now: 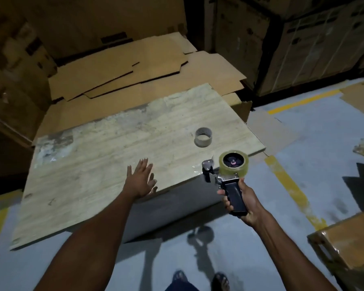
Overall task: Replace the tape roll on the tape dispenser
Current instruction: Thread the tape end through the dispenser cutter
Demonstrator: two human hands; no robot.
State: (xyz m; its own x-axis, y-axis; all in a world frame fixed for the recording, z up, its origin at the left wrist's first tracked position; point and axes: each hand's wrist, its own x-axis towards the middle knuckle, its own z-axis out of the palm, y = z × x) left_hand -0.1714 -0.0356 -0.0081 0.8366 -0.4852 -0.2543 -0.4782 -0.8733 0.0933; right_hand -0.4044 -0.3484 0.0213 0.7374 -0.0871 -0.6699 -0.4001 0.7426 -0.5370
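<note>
Beside a worn wooden table in a dim warehouse, a person's right hand holds a tape dispenser by its black pistol grip, fingers wrapped tight around the handle. A full roll of clear tape already sits on the dispenser's hub, just off the table's near corner. The left hand lies over the table edge, palm down, its fingers spread and holding nothing.

An empty cardboard core, a short grey-brown ring standing on its rim, rests on the tabletop near the far right corner, well apart from both hands; it looks like the spent roll. Judged from this, the swap is nearly done and what remains is threading the tape end. That step would go best with the grip kept steady, the free hand peeling the loose end cleanly and leading it under the metal roller toward the cutting edge, sticky side down, fingers kept off the blade's teeth. Whether the end is already threaded cannot be told.

Glossy film catches the light on the roll; the tabletop is pale, grained and scuffed. Flattened cardboard sheets lie stacked behind it, matte and notched.
</note>
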